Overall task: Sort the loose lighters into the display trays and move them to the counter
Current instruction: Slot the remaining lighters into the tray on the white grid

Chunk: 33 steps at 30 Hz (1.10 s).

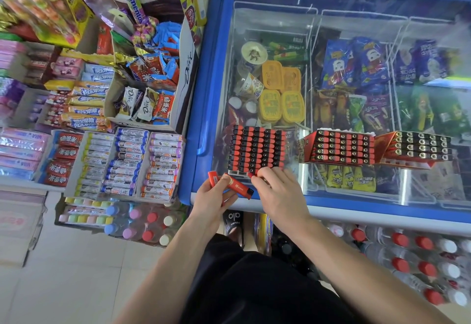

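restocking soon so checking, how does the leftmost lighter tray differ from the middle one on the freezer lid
The leftmost tray shows no red card sides; the middle tray sits in a red printed box. The leftmost tray's near row has gaps, where the right hand reaches; the middle tray looks full and untouched. Both hold upright red and black lighters on the freezer lid.

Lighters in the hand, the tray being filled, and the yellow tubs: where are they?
loose lighters [235, 186], head view, red body of one.
left display tray [257, 149], head view, middle rows.
yellow tubs [283, 93], head view, a lid.

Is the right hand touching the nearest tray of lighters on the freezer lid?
Touching. The head view shows the right hand with fingertips on the near edge of the leftmost lighter tray.
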Available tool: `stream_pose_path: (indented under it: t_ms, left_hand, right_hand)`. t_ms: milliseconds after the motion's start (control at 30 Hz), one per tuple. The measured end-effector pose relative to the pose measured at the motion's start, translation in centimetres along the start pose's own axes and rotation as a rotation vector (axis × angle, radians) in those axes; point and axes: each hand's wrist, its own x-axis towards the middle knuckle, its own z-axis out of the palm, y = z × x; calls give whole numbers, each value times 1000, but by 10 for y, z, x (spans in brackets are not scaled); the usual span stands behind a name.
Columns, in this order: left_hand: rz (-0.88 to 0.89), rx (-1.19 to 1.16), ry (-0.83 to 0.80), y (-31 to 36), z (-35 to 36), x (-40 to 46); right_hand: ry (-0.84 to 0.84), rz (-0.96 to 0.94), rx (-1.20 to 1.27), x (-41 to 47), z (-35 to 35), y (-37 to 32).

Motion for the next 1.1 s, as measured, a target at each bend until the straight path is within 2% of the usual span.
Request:
stream_pose_path:
  t_ms: [500, 733, 867, 1100]
  left_hand:
    - [-7, -27, -47, 6, 7, -7]
    - [20, 26, -25, 6, 6, -5]
    - [42, 72, 2, 6, 4, -1]
    - [34, 60, 26, 7, 1, 2]
  right_hand:
    - [16, -3, -2, 4, 3, 6]
    - [-51, 42, 25, 11, -1, 2]
    - [-30, 100, 71, 9, -7, -1]
    - [-22, 69, 48, 4, -5, 0]
